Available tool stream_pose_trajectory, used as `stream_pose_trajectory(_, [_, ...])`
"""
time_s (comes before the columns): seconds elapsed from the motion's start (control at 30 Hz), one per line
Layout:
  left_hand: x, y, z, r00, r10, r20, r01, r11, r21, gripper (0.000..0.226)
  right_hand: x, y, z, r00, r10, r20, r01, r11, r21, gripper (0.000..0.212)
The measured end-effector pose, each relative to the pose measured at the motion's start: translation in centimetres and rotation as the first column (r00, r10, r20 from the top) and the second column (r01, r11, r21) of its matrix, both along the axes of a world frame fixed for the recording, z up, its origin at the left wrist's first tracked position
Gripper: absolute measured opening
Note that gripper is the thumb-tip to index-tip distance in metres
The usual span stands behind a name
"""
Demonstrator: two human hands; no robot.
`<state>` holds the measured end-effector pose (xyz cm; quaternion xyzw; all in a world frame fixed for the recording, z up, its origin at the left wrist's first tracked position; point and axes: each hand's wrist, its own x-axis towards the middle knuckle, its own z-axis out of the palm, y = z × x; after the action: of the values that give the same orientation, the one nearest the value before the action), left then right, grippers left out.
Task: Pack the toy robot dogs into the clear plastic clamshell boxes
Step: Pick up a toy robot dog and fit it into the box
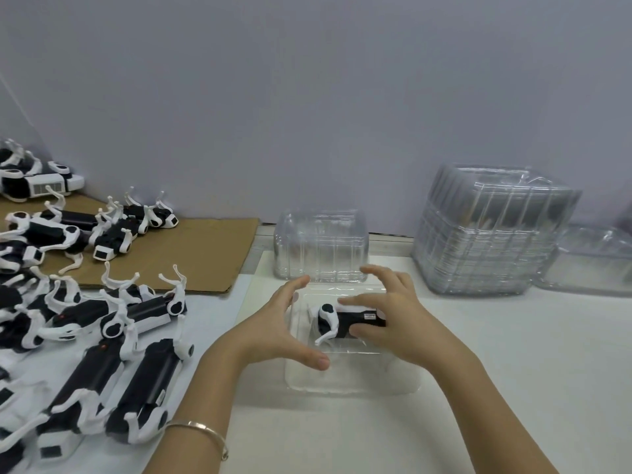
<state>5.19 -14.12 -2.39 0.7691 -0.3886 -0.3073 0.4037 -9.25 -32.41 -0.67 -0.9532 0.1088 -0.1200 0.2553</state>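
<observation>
Head view: right grip [393,314] pinches toy dog [354,322] inside clamshell box [342,384]; left grip [280,333] spread open alongside.

Plain grey-lilac wall [307,97] behind white table [513,371]; light prob. even, soft.

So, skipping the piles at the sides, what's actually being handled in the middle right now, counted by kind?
hands: 2 (left hand, right hand)
toy dog: 1
open clear box: 1
Total: 4
</observation>
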Motion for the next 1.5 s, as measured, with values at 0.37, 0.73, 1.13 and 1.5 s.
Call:
stream_pose_trajectory(0.37, [-1.0, -2.4, 0.0, 0.902, 0.332, -0.275, -0.350, 0.937, -0.017, 0.049, -2.5, -3.6, 0.3, 0.959, -0.154, -0.236, 0.266, 0.773, 0.575, 0.086])
stream_pose_trajectory(0.73, [-1.3, -3.3, 1.0, 0.809, 0.283, -0.515, -0.464, 0.845, -0.265, 0.034, -1.3, -2.7, -0.4, 0.987, -0.157, -0.010, 0.088, 0.498, 0.863, 0.064])
stream_pose_trajectory(1.13, [-1.8, -2.6, 2.8, 0.942, 0.286, -0.176, -0.334, 0.758, -0.561, 0.084, -0.3, -0.9, 1.4, 0.905, -0.330, 0.268, -0.048, 0.548, 0.835, 0.077])
stream_pose_trajectory(1.5, [-2.2, 1.4, 8.7, 0.860, -0.208, -0.465, -0.408, 0.266, -0.873, 0.054, 0.3, 0.4, 0.9, 0.956, -0.136, 0.261, -0.288, -0.246, 0.926, 0.060])
